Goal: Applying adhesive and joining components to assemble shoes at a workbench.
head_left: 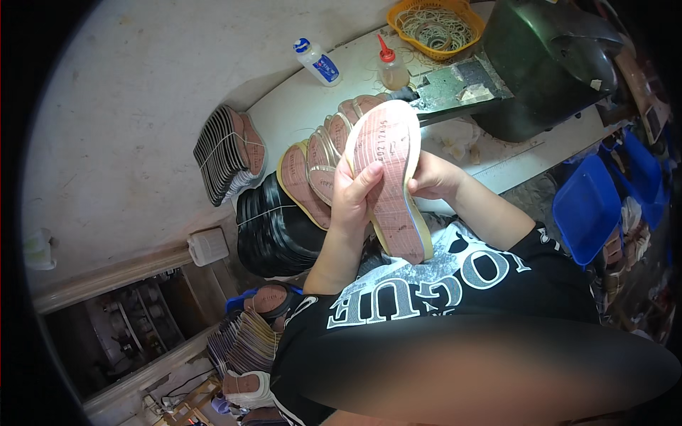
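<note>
A long shoe insole (394,177) is held up in front of my chest, its brownish-pink face with faint lines and printed marks toward me. Pale yellow shows along its edge. My left hand (357,188) grips its left side, thumb lying across the face and fingers mostly hidden behind. On the opposite edge, my right hand (435,177) pinches it with the thumb near the middle. Just beyond my left hand, several similar insoles (295,174) with yellow or pale rims lie overlapping on the white table (280,106).
Bundled striped insoles (217,153) and a black stack (266,227) stand at left. Toward the back are a white bottle (320,64), a red-tipped squeeze bottle (392,67) and a yellow basket (419,44) of bands. A dark green machine (547,71) fills the right; blue trays (588,209) are beside it.
</note>
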`<state>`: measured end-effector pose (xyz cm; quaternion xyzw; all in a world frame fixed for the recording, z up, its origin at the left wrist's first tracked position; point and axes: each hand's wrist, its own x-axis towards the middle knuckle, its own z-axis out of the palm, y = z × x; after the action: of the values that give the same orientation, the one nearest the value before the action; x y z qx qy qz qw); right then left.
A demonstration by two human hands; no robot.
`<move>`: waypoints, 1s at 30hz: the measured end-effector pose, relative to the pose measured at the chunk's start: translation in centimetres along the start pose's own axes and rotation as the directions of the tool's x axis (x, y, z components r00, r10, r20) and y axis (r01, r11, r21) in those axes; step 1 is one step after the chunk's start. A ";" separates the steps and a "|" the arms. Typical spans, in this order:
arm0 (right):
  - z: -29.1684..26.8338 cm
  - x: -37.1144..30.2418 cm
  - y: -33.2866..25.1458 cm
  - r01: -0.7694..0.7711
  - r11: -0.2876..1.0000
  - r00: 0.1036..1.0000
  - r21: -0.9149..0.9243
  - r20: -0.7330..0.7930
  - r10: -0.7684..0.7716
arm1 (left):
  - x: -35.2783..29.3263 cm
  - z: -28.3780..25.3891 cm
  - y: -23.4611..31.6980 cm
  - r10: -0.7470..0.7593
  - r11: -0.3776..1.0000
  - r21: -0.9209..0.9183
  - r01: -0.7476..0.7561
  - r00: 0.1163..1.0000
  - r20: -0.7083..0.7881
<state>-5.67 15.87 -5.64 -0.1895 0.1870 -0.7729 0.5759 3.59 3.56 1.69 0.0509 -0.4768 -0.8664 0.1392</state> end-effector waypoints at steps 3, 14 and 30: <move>-0.2 -0.3 -0.1 -0.016 1.000 0.999 -0.021 -0.039 0.015 | -0.4 0.0 -0.1 -0.076 0.997 -0.013 0.076 0.997 0.023; 4.4 0.1 -4.4 -0.048 0.746 0.973 -0.664 -0.199 -0.115 | 0.8 0.2 0.0 0.292 0.898 0.386 -0.210 0.941 -0.168; 3.0 0.9 -4.1 0.158 0.825 0.834 -0.543 -0.374 -0.406 | 6.8 -4.8 -3.6 0.297 0.856 0.506 -0.104 0.901 -0.317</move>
<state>-7.75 15.91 -0.88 -0.1609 0.4805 -0.8005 0.3200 -2.59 -0.49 -3.60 0.2011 -0.6414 -0.6750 0.3043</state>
